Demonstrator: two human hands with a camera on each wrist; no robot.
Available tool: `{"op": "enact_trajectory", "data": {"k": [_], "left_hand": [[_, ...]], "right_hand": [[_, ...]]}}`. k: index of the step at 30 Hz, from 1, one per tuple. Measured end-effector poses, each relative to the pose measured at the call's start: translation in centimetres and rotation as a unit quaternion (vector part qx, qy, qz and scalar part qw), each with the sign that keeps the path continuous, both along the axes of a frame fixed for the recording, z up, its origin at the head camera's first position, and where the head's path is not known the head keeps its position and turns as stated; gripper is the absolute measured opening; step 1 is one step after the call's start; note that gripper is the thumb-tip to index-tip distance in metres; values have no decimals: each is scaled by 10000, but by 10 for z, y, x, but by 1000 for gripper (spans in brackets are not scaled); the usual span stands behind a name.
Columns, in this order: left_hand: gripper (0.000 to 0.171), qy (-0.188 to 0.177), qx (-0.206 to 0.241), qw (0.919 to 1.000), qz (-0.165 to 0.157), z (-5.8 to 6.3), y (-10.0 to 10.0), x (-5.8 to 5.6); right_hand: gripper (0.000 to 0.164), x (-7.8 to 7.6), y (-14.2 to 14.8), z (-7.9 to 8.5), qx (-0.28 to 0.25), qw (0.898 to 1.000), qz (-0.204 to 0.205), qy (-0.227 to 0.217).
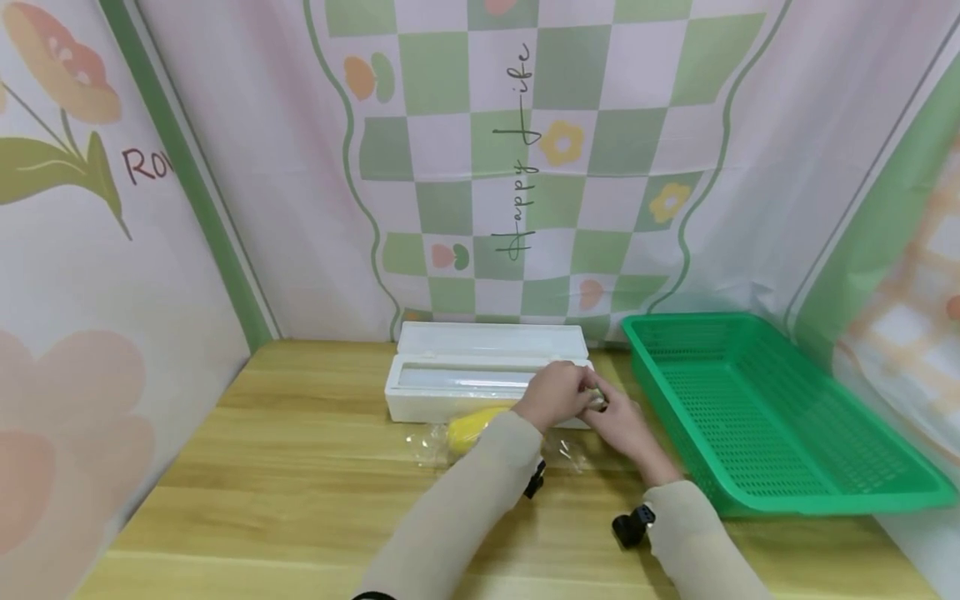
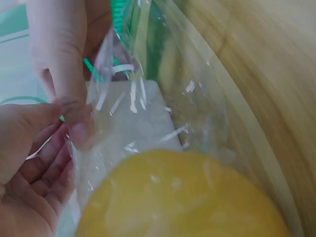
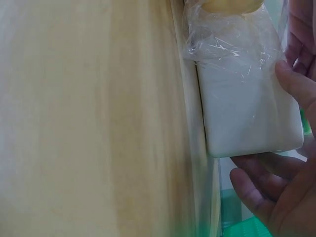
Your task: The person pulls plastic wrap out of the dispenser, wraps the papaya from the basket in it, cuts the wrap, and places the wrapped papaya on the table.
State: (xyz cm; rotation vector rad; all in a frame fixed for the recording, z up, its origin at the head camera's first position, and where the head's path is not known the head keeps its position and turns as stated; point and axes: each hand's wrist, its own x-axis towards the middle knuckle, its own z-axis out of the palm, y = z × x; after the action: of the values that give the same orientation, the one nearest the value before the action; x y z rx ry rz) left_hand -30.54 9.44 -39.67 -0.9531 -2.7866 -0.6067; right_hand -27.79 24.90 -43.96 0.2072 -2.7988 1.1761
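Note:
A white plastic-wrap box (image 1: pixel 420 406) stands at the back of the table with its lid (image 1: pixel 491 340) raised and a roll of wrap inside. In front of it lies a smooth, rounded yellow thing (image 1: pixel 468 429) under clear plastic wrap (image 2: pixel 197 113); my left forearm covers part of it. At the box's right end my two hands meet. My left hand (image 1: pixel 553 392) pinches the wrap's edge, its thumb and forefinger close to the other hand's fingertips. With thumb against the wrap and fingers bent around the box's end, my right hand (image 3: pixel 284 192) holds the wrap there.
To the right of the box is a green perforated basket (image 1: pixel 716 475), its near rim reaching past the table edge. A printed curtain (image 1: pixel 525 167) hangs close behind the box. Wooden tabletop (image 1: pixel 300 500) extends in front and to the left.

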Motion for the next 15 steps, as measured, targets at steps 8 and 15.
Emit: {"op": "enact_trajectory", "data": {"k": [8,15], "left_hand": [[16,166,-357,9988,279,1,-5,2],[17,698,-930,9911,648,-2,-5,3]], "right_hand": [[79,-1,-1,2,3,9999,56,-88],[82,-3,1,0,0,9997,21,-253]]}}
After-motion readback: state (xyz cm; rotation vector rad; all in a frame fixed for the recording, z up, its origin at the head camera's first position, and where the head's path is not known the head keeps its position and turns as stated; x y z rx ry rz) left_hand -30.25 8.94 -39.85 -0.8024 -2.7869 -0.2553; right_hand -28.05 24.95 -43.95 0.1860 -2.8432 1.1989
